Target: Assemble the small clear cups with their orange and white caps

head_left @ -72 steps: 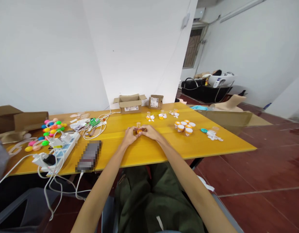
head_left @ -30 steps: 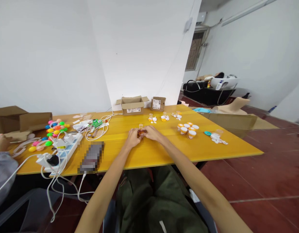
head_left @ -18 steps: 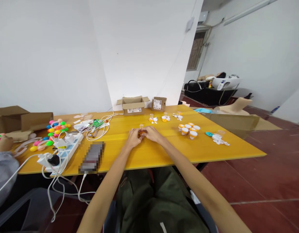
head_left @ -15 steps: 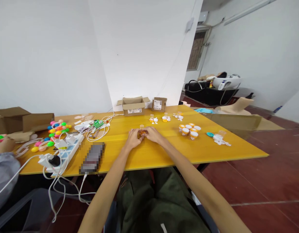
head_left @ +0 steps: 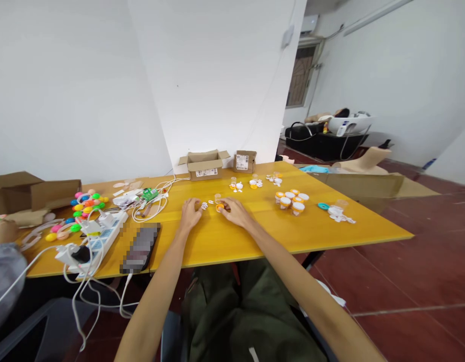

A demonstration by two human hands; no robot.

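On the yellow table [head_left: 251, 236], my left hand [head_left: 190, 213] rests with its fingers curved and apart, holding nothing. Small white pieces with dark marks [head_left: 204, 205] lie just right of its fingertips. Across from it, the thumb and fingers of my right hand [head_left: 236, 212] are at the edge of an orange lid [head_left: 219, 206] and grip it at the tabletop. A small clear cup [head_left: 218, 197] stands right behind the lid. Farther back are white and orange parts [head_left: 235, 186] in small groups.
Several orange-and-white lidded tubs [head_left: 293, 199] stand to the right, near a teal ring [head_left: 323, 206] and white pieces [head_left: 340, 214]. Cardboard boxes [head_left: 205, 166] line the wall. Left are a phone [head_left: 141, 247], a power strip [head_left: 104, 236], coloured balls [head_left: 89, 203] and another person's sleeve [head_left: 6, 271].
My hands were together around an orange item; now they are apart, the left one moved left. White pieces now show on the table between them, and the orange lid is at my right fingertips.
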